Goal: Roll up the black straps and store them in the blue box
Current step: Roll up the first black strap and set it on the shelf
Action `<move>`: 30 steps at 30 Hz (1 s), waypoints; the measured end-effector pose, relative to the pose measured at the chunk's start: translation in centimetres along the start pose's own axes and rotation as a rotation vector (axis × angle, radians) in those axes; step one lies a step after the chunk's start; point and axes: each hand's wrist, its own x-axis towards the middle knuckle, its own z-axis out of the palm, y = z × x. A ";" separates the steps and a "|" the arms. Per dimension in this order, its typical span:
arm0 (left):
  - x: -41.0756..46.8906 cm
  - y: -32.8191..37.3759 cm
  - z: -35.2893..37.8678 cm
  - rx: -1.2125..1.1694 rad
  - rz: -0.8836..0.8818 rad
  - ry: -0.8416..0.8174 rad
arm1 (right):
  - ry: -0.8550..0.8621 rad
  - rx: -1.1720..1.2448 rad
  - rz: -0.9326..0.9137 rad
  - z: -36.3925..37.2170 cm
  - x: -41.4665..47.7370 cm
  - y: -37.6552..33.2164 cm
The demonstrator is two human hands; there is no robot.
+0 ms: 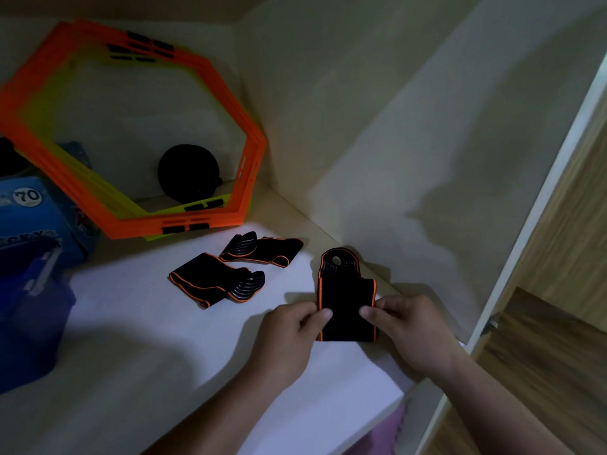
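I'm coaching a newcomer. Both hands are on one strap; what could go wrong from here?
1. The left hand and right hand pinch the held strap only by its side edges; its ribbed far end lies loose, so the roll may start crooked.
2. The blue box sits far to the left, beyond the two other straps; a loosely wound roll could unwind on the way.

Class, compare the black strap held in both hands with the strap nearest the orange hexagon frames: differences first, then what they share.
The held strap is pinched at its edges by the left hand and right hand; the far strap lies untouched. The held strap points away from the camera, ribbed end farthest; the far strap lies crosswise, ribbed end leftward. Both are black with orange trim.
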 end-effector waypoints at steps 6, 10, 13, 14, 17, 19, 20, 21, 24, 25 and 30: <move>1.1 1.0 -0.3 0.257 0.005 -0.030 | 0.001 -0.319 0.028 0.3 1.1 -0.2; 1.4 0.8 -0.3 0.397 0.049 0.028 | 0.093 -0.400 0.036 0.3 0.8 -0.6; 1.6 0.2 -1.2 0.417 0.211 0.063 | 0.169 -0.331 -0.136 0.5 0.6 0.1; 1.6 0.1 -1.6 0.442 0.324 0.002 | 0.166 -0.357 -0.204 0.7 0.6 0.5; 1.4 -0.1 -2.7 0.435 0.437 -0.300 | 0.058 -0.483 -0.352 0.7 0.7 1.5; 1.6 -0.7 -2.8 0.475 0.464 -0.317 | -0.070 -0.437 -0.313 -0.3 0.4 1.6; 1.7 -0.9 -2.6 0.497 0.487 -0.288 | -0.130 -0.402 -0.294 -0.9 0.3 1.6; 1.8 -0.9 -2.5 0.489 0.501 -0.261 | -0.188 -0.389 -0.301 -1.4 0.1 1.6; 1.5 -0.2 -2.3 0.377 0.475 -0.202 | -0.222 -0.436 -0.362 -2.1 -0.4 1.3; 1.3 0.2 -2.3 0.347 0.448 -0.183 | -0.197 -0.441 -0.373 -2.2 -0.6 1.3; 1.4 0.8 -1.0 0.154 0.229 -0.132 | -0.036 -0.328 -0.305 -1.9 -0.9 1.5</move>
